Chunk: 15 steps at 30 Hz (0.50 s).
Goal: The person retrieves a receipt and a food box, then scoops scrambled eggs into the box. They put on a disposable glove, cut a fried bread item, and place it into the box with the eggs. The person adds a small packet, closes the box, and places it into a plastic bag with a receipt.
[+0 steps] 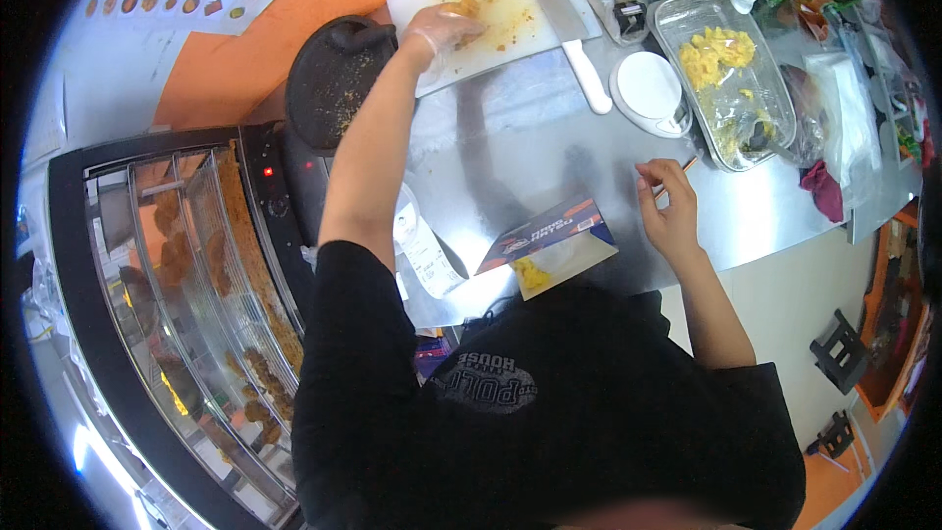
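Note:
My left hand (pixel 444 31), in a clear plastic glove, is closed around a golden-brown fried food piece (pixel 469 8) over the white cutting board (pixel 451 69). Crumbs are scattered across the board. A large knife (pixel 554 0) with a white handle lies over the board's right side. My right hand (pixel 669 208) is above the metal counter, its fingers curled around a thin brown stick (pixel 690 164) resembling a pen; most of it is hidden. Close to my body stands an open paper food box (pixel 579 270) with yellow food (pixel 533 275) inside.
A white kitchen scale (pixel 648 88) stands beside a clear tray (pixel 785 123) of yellow mash with a spoon in it. A black round pan (pixel 324 123) sits left of the board. The glass warming cabinet (pixel 118 152) holds fried pieces. A printed paper slip (pixel 428 260) lies near my left arm.

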Each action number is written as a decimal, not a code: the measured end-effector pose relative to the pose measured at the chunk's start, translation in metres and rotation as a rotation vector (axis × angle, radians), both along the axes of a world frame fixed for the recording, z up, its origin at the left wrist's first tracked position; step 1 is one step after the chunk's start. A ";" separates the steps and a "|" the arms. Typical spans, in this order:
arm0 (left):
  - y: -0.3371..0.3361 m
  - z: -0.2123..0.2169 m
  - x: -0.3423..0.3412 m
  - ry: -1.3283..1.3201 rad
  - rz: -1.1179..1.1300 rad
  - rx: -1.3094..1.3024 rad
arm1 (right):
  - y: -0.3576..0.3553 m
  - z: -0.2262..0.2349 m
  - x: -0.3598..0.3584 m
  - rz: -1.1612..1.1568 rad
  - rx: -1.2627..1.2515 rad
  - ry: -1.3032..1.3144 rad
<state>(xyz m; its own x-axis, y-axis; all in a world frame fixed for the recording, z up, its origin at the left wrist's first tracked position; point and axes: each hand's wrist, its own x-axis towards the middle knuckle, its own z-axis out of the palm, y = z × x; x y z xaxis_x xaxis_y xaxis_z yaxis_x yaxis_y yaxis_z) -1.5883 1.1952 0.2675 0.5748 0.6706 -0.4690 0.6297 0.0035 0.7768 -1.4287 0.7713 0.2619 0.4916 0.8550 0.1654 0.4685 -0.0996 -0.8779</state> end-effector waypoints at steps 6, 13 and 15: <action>-0.055 0.031 -0.042 -0.895 0.464 -0.601 | -0.008 -0.002 -0.021 0.142 -0.294 0.024; -0.205 0.095 -0.144 -1.246 0.150 -0.941 | -0.009 -0.014 -0.055 0.206 -0.541 -0.089; -0.263 0.104 -0.165 -1.160 0.212 -0.886 | -0.010 -0.021 -0.054 0.165 -0.545 -0.042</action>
<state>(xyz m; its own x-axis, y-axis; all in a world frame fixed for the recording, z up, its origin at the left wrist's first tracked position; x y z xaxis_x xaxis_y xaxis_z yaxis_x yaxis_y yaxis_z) -1.7532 0.9320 0.3720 0.8369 0.5344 -0.1183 -0.4018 0.7467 0.5300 -1.4829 0.7618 0.2409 0.3466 0.8871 -0.3050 0.5494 -0.4555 -0.7005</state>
